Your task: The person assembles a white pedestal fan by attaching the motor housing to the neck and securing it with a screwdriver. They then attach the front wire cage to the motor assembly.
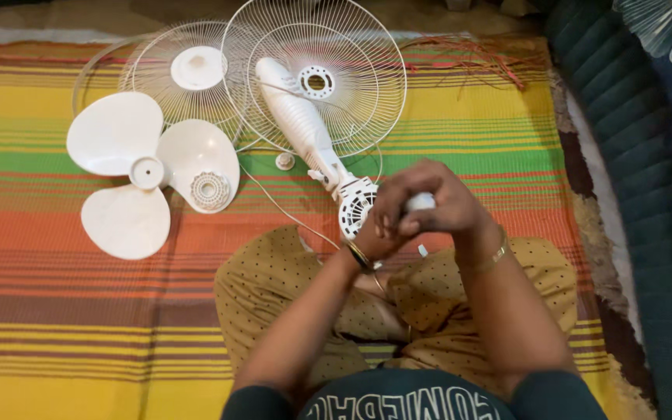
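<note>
1. Both knees, in mustard dotted trousers (429,299), are lying nearest the camera, folded on the striped mat (56,311), and the two forearms are reaching out over them.
2. Just beyond the knees, the right hand (437,206) is closing round a small white part (420,202) at the near end of the fan motor body (301,124); only a bit of that part is showing between the fingers, so what it is cannot be told.
3. Underneath, the left hand (379,233) is curling up against the right, fingers bent; whether it is gripping the vented motor end (355,206) or only steadying it cannot be told.
4. With the motor body lying slanted and unsupported beyond the hands, a hard twist could be levering it sideways into the rear grille (316,78) under its far end and bending the wires.
5. A thin white cord (274,202) is trailing left of the motor body; a tug could be snagging it.
6. Left of the motor body, a small white knob (285,161) and a ribbed cap (210,190) are lying loose and could be rolling off unnoticed.
7. Further left, the three-blade propeller (138,175) is lying flat; beyond it, the front grille (188,74) is resting.
</note>
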